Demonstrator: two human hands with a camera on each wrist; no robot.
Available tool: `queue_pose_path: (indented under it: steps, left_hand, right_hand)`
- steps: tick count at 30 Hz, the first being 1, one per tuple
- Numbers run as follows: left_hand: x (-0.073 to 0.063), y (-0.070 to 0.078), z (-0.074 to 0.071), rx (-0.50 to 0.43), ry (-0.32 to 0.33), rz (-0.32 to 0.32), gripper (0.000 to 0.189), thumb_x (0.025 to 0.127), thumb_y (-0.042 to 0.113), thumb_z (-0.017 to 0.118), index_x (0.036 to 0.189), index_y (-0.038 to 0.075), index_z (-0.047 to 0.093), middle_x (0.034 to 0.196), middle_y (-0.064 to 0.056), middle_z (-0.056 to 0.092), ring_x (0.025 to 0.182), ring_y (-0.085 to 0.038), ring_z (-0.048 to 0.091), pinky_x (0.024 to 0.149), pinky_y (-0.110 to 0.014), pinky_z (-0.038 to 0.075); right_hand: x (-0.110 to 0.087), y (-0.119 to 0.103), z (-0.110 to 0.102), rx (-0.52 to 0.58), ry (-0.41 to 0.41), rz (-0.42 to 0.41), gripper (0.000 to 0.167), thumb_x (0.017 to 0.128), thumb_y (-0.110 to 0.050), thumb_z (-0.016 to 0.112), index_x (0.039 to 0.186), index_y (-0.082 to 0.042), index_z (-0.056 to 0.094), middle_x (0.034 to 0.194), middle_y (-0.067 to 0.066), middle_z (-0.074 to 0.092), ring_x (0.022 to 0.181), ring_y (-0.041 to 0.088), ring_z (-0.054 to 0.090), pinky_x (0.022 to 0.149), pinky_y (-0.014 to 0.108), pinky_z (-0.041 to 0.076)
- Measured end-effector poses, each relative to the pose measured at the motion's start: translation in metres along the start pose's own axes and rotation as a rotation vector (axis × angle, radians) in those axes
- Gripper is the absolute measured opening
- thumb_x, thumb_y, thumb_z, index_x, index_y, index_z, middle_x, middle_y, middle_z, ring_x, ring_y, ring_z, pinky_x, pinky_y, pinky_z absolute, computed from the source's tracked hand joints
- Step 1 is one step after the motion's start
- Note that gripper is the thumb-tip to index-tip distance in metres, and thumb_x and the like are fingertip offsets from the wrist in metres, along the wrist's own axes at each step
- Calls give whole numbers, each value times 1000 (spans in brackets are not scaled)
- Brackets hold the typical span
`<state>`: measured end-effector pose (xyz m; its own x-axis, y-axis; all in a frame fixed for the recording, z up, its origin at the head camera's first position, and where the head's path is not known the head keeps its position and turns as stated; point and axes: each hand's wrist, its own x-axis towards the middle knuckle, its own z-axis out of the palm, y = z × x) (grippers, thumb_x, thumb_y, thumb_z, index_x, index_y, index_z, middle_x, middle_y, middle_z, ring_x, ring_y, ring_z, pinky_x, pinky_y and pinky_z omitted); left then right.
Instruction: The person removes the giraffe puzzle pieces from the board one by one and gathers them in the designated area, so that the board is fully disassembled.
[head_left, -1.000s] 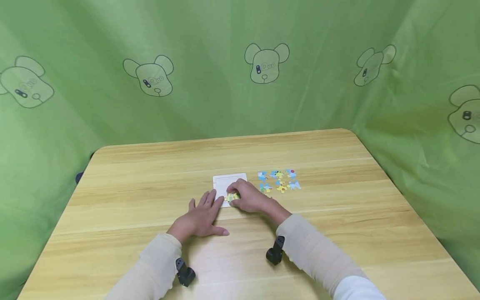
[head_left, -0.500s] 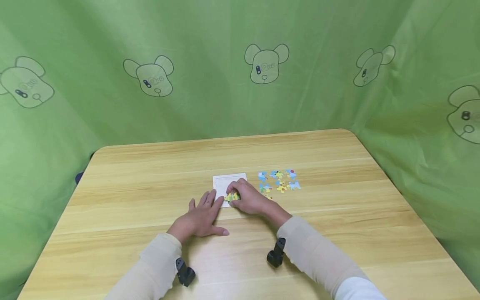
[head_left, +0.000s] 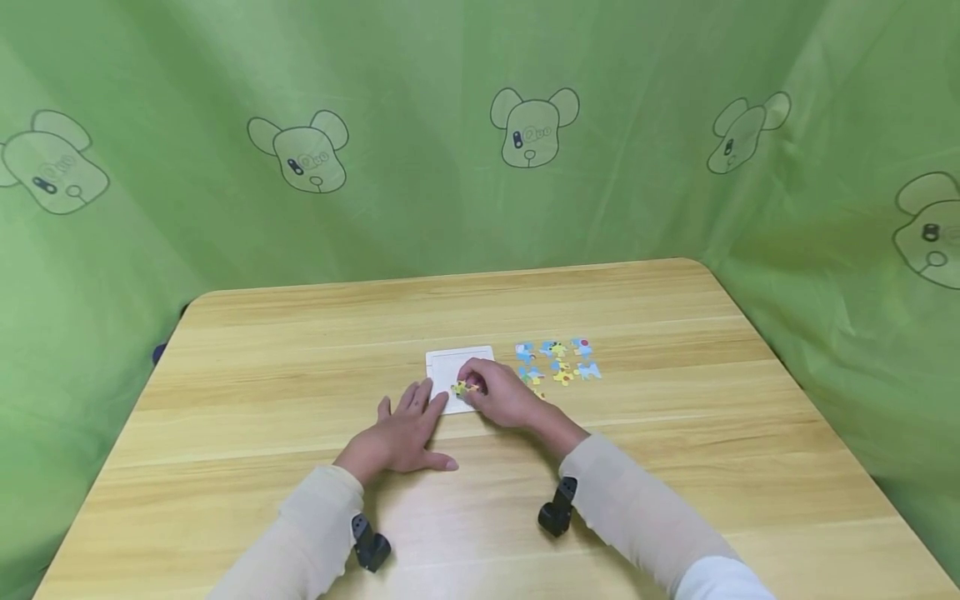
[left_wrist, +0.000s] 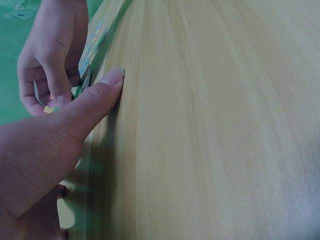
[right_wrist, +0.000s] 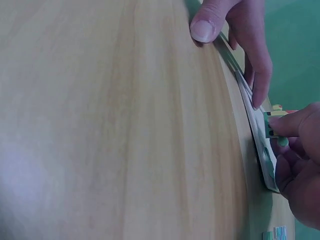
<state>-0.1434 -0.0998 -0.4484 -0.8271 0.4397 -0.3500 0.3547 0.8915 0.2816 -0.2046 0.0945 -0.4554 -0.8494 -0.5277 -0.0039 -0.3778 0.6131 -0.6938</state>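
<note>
A white, shallow puzzle tray (head_left: 448, 361) lies on the table in the head view. My left hand (head_left: 401, 437) rests with fingers spread and straight, its fingertips on the tray's left side. Over the tray, my right hand (head_left: 501, 397) pinches a yellow-and-green puzzle piece (head_left: 460, 388) between thumb and fingers. In the right wrist view this puzzle piece (right_wrist: 271, 126) stands tilted above the tray (right_wrist: 255, 127). Part of the tray is hidden behind the right hand. The left wrist view shows my left thumb (left_wrist: 97, 97) in front of the right hand (left_wrist: 52, 50).
Several loose puzzle pieces (head_left: 563, 375), blue and yellow, lie in rough rows just right of the tray. The wooden table (head_left: 300, 350) is bordered by a green curtain (head_left: 420, 208) at the back and sides. Black wrist cameras (head_left: 556, 512) hang from both sleeves.
The puzzle piece, held flat low in the tray before, is now raised and tilted in the right hand's pinch. The right hand has shifted slightly right. My left hand stays put.
</note>
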Motion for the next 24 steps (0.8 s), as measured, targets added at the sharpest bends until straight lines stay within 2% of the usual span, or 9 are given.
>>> queue_pose_path:
  steps: [5, 10, 15, 24]
  left_hand:
    - [0, 0, 1, -3, 7, 9, 103, 77, 72, 55, 152, 15, 13, 158, -18, 2, 144, -38, 4, 105, -69, 13]
    - [0, 0, 1, -4, 11, 9, 103, 76, 71, 56, 152, 15, 13, 158, -18, 2, 144, -38, 5, 105, -69, 13]
    - [1, -1, 2, -11, 9, 4, 103, 76, 72, 56, 152, 16, 13, 158, -18, 3, 144, -38, 4, 105, -69, 12]
    - [0, -1, 2, -25, 15, 3, 103, 76, 70, 58, 152, 17, 13, 158, -18, 3, 144, -38, 4, 105, -69, 11]
  right_hand:
    - [-6, 3, -9, 24, 48, 29, 21, 90, -9, 62, 110, -10, 61, 92, -1, 61, 83, 13, 55, 77, 29, 48]
    - [-14, 11, -18, 36, 93, 60, 25, 90, -11, 61, 115, -9, 60, 92, 1, 60, 80, 14, 53, 73, 29, 47]
    - [-24, 22, -27, 42, 143, 79, 26, 88, -11, 64, 113, -8, 60, 92, 2, 61, 80, 14, 53, 74, 29, 47]
    - [-42, 36, -47, 62, 185, 138, 23, 89, -10, 63, 111, -5, 60, 92, 6, 61, 80, 17, 53, 71, 30, 47]
